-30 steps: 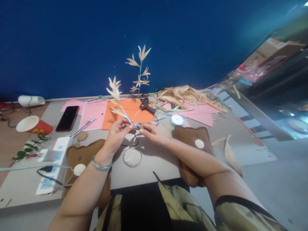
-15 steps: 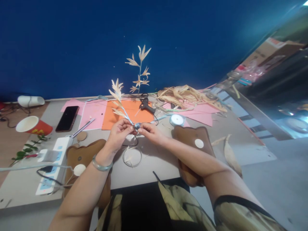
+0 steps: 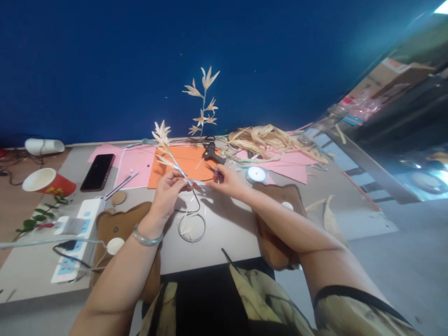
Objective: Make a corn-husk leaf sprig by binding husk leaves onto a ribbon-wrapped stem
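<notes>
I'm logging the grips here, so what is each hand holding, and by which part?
The left hand pinches the dried leaf sprig at its lower stem. The right hand pinches something small; it cannot be told what.

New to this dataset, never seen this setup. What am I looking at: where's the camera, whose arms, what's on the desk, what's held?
There is no machine here: a person wears one camera on the head, looking down at their own bare arms. The left hand has its grip on the stem of a dried leaf sprig. The right hand pinches something small and dark that I cannot make out. On the grey table lie orange paper, pink paper, a phone, a red cup, a power strip, a tape roll, a glue gun and a heap of dried husks.
</notes>
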`<state>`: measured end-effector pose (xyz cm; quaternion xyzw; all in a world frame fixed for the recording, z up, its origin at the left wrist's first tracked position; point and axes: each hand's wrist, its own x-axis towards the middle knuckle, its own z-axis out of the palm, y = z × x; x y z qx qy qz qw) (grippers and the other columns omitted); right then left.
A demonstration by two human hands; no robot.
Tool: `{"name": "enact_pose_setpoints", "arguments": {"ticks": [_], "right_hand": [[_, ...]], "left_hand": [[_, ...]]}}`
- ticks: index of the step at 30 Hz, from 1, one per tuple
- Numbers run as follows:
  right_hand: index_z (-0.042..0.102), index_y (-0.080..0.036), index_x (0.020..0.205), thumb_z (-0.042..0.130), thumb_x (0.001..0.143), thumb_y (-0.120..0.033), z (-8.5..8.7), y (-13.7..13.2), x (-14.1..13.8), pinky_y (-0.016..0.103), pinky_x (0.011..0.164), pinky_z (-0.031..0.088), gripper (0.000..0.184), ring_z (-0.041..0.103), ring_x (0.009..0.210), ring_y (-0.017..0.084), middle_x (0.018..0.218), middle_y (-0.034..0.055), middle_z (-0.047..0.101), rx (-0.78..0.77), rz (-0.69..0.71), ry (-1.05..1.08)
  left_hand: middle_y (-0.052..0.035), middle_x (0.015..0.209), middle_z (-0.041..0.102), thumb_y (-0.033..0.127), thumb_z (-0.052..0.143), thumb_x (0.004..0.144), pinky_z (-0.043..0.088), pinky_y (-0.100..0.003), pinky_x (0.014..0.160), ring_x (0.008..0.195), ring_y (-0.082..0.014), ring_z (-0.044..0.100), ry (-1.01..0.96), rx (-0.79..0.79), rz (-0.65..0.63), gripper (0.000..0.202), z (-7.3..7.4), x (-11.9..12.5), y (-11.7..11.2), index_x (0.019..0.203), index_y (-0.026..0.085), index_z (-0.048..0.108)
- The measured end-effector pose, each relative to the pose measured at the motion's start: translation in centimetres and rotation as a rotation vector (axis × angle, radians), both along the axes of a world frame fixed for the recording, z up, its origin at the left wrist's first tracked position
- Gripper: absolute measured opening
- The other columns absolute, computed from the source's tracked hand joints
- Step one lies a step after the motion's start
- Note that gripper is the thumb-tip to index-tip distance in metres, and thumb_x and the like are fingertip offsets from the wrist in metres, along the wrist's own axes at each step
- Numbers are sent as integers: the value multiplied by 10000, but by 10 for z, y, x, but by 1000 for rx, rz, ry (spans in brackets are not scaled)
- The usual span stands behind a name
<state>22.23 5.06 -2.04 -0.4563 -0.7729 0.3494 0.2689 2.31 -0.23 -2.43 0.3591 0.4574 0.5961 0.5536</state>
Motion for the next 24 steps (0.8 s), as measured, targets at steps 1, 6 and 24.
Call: {"name": "enact_pose_setpoints", "arguments": {"ticks": [1, 6, 24], "right_hand": [[454, -187, 706, 699, 677, -320, -1, 2, 1, 229, 566, 289, 280, 417, 588, 112, 653, -23, 491, -6, 39, -123], [514, -167, 801, 640, 723, -225, -13, -4, -3, 231, 587, 283, 159, 467, 664, 138, 779, 39, 580, 74, 144, -444], [574, -70, 1115, 481, 877, -280, 13, 41, 73, 340, 745, 417, 331, 596, 978, 303, 1134, 230, 579, 252, -280, -1091]], "left_hand": [[30, 589, 643, 208, 723, 636, 509, -222, 599, 535, -105, 621, -6, -1, 20, 221, -1, 0, 1, 773, 163, 556], [40, 572, 628, 235, 723, 626, 507, -225, 586, 511, -101, 609, 11, -3, 52, 245, -2, 0, 2, 773, 167, 539], [31, 540, 617, 254, 733, 600, 499, -232, 574, 504, -108, 605, 29, -9, 64, 258, 3, 2, 1, 750, 159, 545]]}}
